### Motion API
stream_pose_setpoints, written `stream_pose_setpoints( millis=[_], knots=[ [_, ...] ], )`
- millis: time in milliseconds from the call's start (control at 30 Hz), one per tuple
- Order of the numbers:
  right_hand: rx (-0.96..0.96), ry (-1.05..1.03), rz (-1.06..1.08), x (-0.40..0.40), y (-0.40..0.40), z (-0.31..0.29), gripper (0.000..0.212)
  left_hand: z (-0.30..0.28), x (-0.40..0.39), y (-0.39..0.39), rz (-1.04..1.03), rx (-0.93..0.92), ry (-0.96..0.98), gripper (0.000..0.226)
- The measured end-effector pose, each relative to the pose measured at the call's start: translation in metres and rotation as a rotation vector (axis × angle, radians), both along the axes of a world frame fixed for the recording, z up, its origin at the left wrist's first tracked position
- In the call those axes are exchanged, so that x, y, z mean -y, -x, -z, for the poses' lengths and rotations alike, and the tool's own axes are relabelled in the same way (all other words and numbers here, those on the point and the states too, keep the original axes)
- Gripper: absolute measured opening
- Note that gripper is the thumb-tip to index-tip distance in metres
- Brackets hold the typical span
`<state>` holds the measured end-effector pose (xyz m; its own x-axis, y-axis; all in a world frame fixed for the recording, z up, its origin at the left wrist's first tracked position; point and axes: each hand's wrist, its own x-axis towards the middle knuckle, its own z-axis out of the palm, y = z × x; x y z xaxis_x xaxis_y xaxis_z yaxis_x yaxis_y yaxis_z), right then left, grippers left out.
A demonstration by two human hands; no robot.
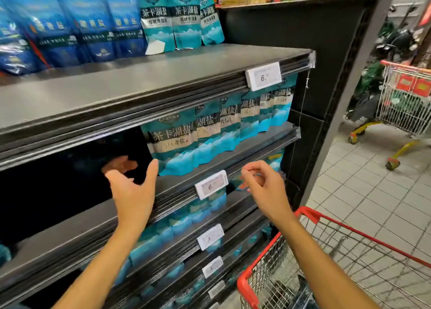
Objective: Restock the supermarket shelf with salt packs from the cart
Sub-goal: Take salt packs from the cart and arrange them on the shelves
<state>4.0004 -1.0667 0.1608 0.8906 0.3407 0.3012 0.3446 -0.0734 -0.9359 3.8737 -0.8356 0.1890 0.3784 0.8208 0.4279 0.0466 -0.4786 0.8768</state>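
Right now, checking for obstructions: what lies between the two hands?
In the head view, a white price tag on the shelf edge lies between the left hand and right hand.

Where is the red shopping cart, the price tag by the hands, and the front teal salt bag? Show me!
red shopping cart (307, 213): head view, on its red top rim.
price tag (211, 184): head view, middle of the white label.
front teal salt bag (173, 143): head view, on its printed front.
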Motion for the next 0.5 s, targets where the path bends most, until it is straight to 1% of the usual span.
stream_pose_setpoints(
  millis=[33, 67, 100, 133, 200, 267, 367, 433, 500],
  knots=[
    [-0.035, -0.018, 0.002, 0.017, 0.008, 0.004, 0.004, 0.008, 0.011, 0.014, 0.033, 0.141, -0.07, 0.032],
    [-0.065, -0.027, 0.023, 0.036, 0.017, 0.009, 0.005, 0.017, 0.024, 0.026, 0.084, 0.223, -0.106, 0.025],
    [-0.092, -0.029, 0.06, 0.056, 0.026, 0.016, 0.006, 0.027, 0.039, 0.036, 0.155, 0.258, -0.108, 0.022],
    [-0.112, -0.019, 0.114, 0.078, 0.037, 0.024, 0.007, 0.038, 0.056, 0.043, 0.237, 0.255, -0.08, 0.02],
    [-0.165, 0.008, 0.25, 0.126, 0.061, 0.043, 0.009, 0.059, 0.1, 0.049, 0.427, 0.19, 0.018, 0.018],
    [-0.255, 0.001, 0.403, 0.18, 0.084, 0.067, 0.01, 0.079, 0.15, 0.048, 0.621, 0.085, 0.159, 0.013],
    [-0.418, 0.01, 0.628, 0.258, 0.114, 0.111, 0.012, 0.112, 0.221, 0.039, 0.917, -0.175, 0.286, 0.013],
    [-0.543, 0.048, 0.749, 0.302, 0.13, 0.144, 0.012, 0.137, 0.264, 0.025, 1.142, -0.415, 0.313, 0.017],
    [-0.644, 0.118, 0.835, 0.343, 0.143, 0.177, 0.011, 0.164, 0.308, 0.008, 1.331, -0.656, 0.283, 0.022]
  ],
)
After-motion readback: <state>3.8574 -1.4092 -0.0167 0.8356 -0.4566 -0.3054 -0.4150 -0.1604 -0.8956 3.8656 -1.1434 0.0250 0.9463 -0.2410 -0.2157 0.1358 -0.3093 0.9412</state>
